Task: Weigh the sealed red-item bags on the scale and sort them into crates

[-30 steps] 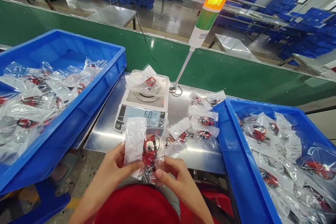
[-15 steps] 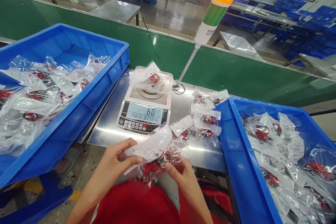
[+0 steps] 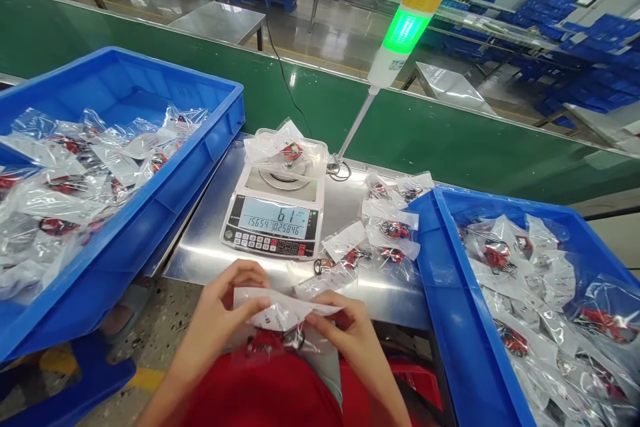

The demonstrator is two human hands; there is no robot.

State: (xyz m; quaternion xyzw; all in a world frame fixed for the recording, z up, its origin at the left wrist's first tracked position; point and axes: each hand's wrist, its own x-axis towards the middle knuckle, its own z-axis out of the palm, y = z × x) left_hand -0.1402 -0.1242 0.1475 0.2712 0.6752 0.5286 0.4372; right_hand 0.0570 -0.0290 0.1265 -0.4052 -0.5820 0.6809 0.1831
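Note:
Between my hands, just off the near edge of the steel table, is a clear plastic bag (image 3: 287, 310) with a white printed strip along its top. A red part with something dark beside it shows through the lower half. My left hand (image 3: 233, 310) pinches the strip's left end, thumb in front. At the right end, my right hand (image 3: 343, 327) grips it the same way, so the strip is stretched level. Beyond them stands a digital scale (image 3: 273, 227) reading 61 on its top line, with another bagged red part (image 3: 290, 150) on its pan.
Several bagged parts (image 3: 395, 230) lie on the steel table (image 3: 197, 233) right of the scale. Blue bins of similar bags stand at left (image 3: 165, 213) and right (image 3: 445, 307). A signal light (image 3: 407, 30) glows green before the green barrier (image 3: 320, 87).
My right hand has shifted from the bag's lower side to the strip's right end, and the strip has levelled. The scale's top line went from 60 to 61, the light from orange to green.

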